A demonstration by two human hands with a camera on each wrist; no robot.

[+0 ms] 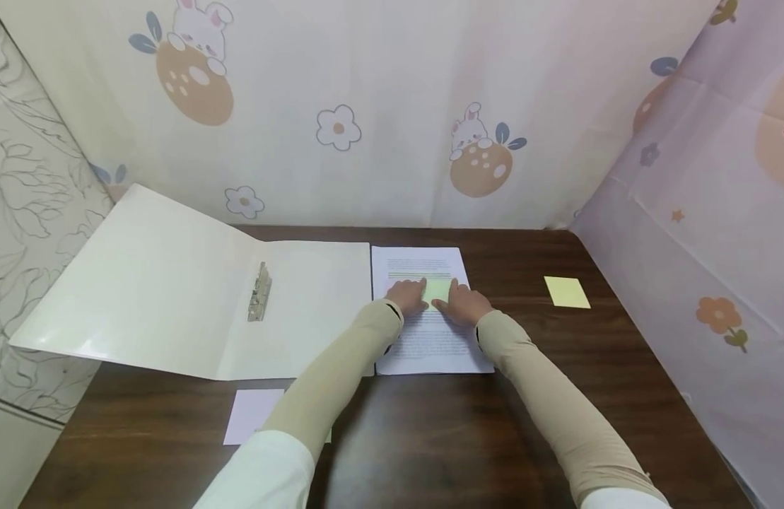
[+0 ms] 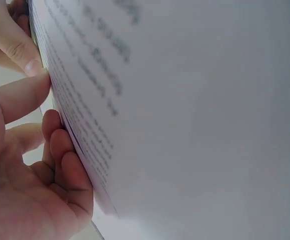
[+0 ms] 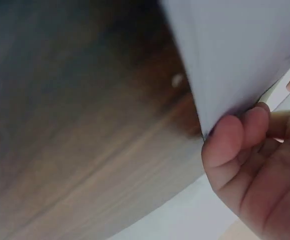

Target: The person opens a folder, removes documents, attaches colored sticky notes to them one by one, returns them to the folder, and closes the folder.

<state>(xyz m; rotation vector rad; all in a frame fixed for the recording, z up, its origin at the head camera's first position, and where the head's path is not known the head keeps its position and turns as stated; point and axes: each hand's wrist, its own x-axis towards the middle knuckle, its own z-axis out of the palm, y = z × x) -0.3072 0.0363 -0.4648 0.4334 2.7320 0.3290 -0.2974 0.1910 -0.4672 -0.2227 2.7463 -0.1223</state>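
A pale green sticky note (image 1: pixel 437 288) lies on a stack of printed pages (image 1: pixel 423 359), just below some lines marked in green. My left hand (image 1: pixel 407 297) presses at the note's left side, thumb and index finger spread along it. On the opposite side, my right hand (image 1: pixel 466 305) touches the note in the same way. The left wrist view has the other left fingers (image 2: pixel 74 170) loosely bent against the paper, with the two thumbs close together. From the right wrist, bent fingertips (image 3: pixel 225 139) rest at the edge of the pages.
Left of the pages, a white folder (image 1: pixel 315 311) lies open, its metal clip (image 1: pixel 260 293) near the spine and its cover raised. A yellow sticky note (image 1: pixel 567 292) is at the right. One lavender note (image 1: pixel 250 416) sits in front, partly behind my left sleeve. Curtains border the dark wooden table (image 1: pixel 430 438).
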